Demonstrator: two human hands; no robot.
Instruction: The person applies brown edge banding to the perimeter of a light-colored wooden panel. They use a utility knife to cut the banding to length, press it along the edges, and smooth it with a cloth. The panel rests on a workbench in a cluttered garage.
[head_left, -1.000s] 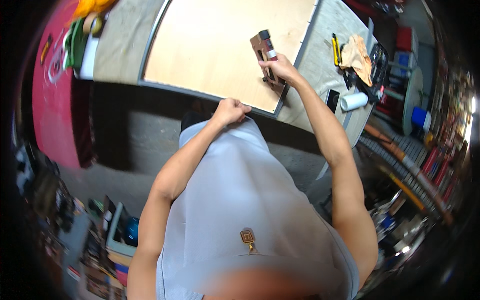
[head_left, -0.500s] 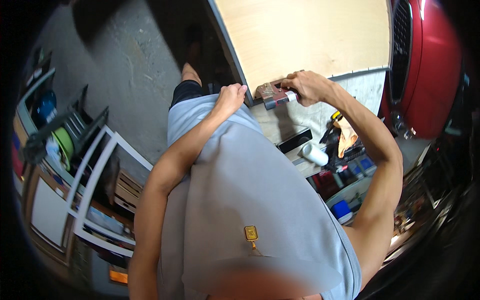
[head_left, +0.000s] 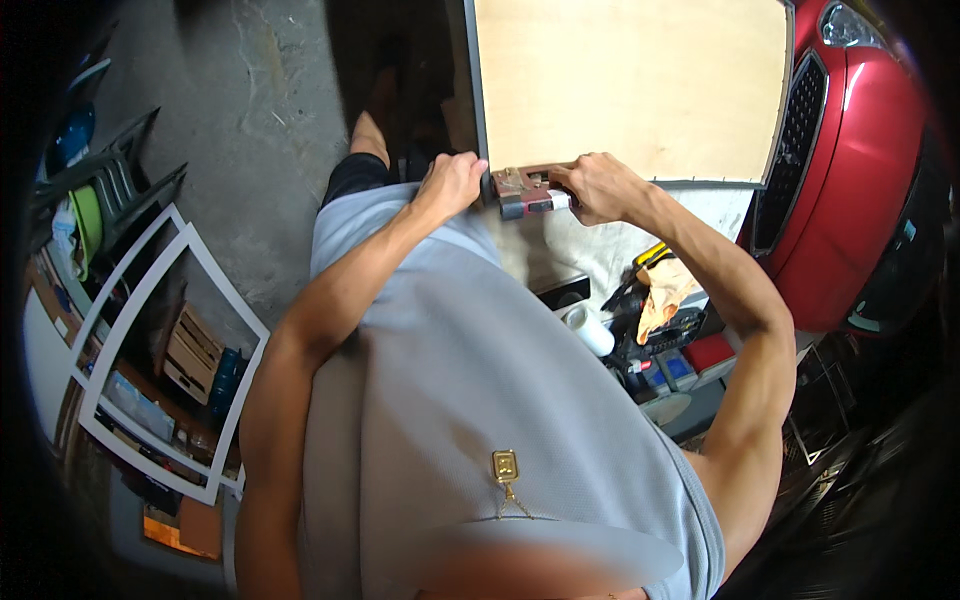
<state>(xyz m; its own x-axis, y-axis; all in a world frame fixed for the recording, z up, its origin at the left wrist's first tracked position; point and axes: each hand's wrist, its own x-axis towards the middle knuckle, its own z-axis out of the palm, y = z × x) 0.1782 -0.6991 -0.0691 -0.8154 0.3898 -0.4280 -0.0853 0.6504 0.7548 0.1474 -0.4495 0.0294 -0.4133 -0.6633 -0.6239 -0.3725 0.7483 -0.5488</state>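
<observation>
A pale plywood panel (head_left: pixel 630 90) with a dark frame (head_left: pixel 477 85) lies flat on a light worktop (head_left: pixel 615 235). My left hand (head_left: pixel 452 183) is closed at the frame's near left corner, its thumb against the outer edge; the curled fingers are partly hidden. In my right hand (head_left: pixel 605 187) is a worn reddish-brown staple gun (head_left: pixel 522 193), its body lying along the panel's near edge beside that corner. My right fingers wrap round its handle. Whether its nose touches the wood is hidden.
Nearer on the worktop are a white roll (head_left: pixel 590 330), an orange cloth (head_left: pixel 665 300) and dark tools. A red car (head_left: pixel 870 150) stands close on the right. White frames (head_left: pixel 205 260) and stacked dark green chairs (head_left: pixel 125 180) are on the left.
The staple gun and my right hand have shifted slightly left, closer to the frame's corner. My view has turned, so the panel appears straighter. Both hands keep their hold.
</observation>
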